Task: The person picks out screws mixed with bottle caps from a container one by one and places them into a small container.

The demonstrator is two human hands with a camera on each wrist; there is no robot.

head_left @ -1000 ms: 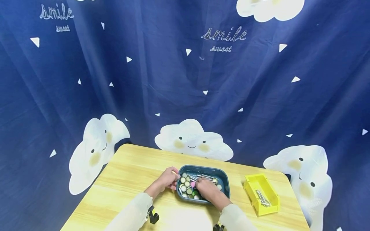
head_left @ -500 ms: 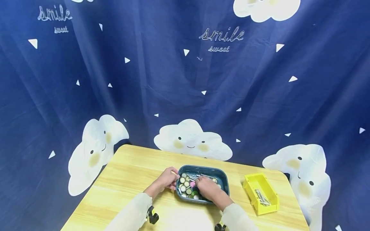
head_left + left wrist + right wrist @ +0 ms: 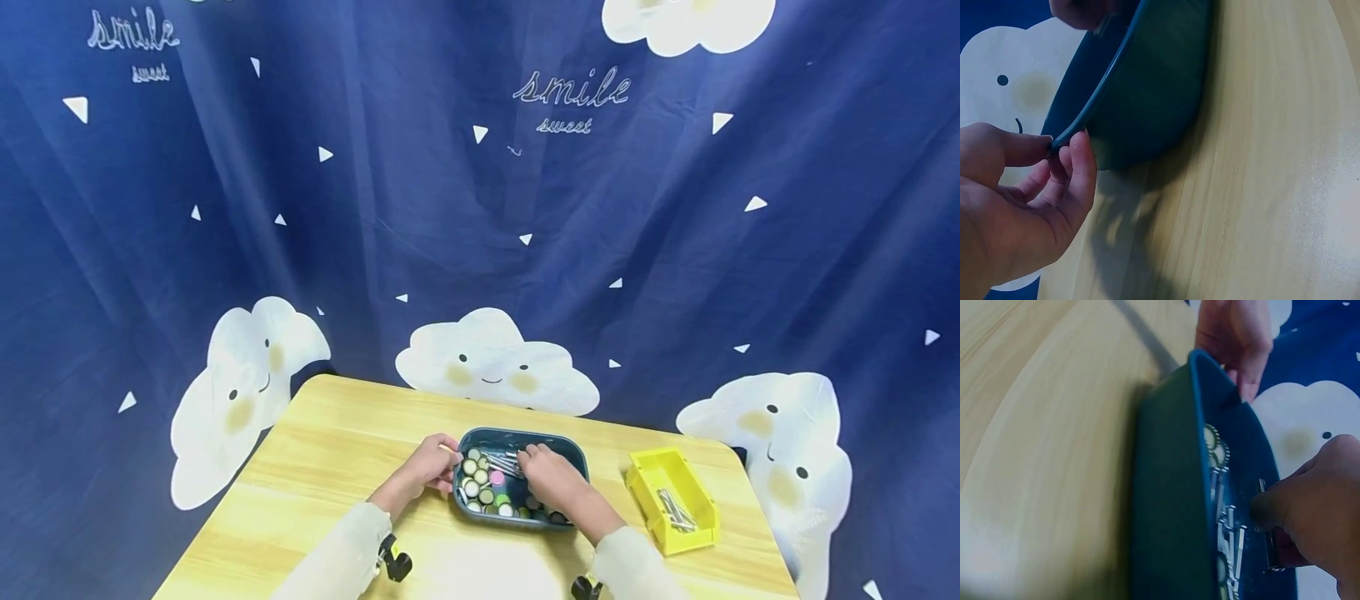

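Note:
A dark teal plastic tub (image 3: 525, 524) holds bottle caps (image 3: 480, 477), mostly pale inside with one pink and one green, and several metal bolts (image 3: 1230, 547). My left hand (image 3: 431, 462) pinches the tub's left rim between thumb and fingers, as the left wrist view shows closely. Inside the tub, toward its right side, is my right hand (image 3: 553, 477). Its thumb and fingers pinch silvery bolts (image 3: 1270, 553), whose ends stick out past the fingers in the right wrist view. The palm hides how many it holds.
To the right of the tub stands a yellow open-front bin (image 3: 651, 492) with several bolts (image 3: 677, 511) lying in it. Everything rests on a light wood table (image 3: 330, 450). A blue curtain (image 3: 450, 208) printed with clouds hangs right behind the table.
My right hand has shifted a little to the right inside the tub, uncovering bolts beside the caps. My left hand keeps its pinch on the rim. The head view has drifted slightly.

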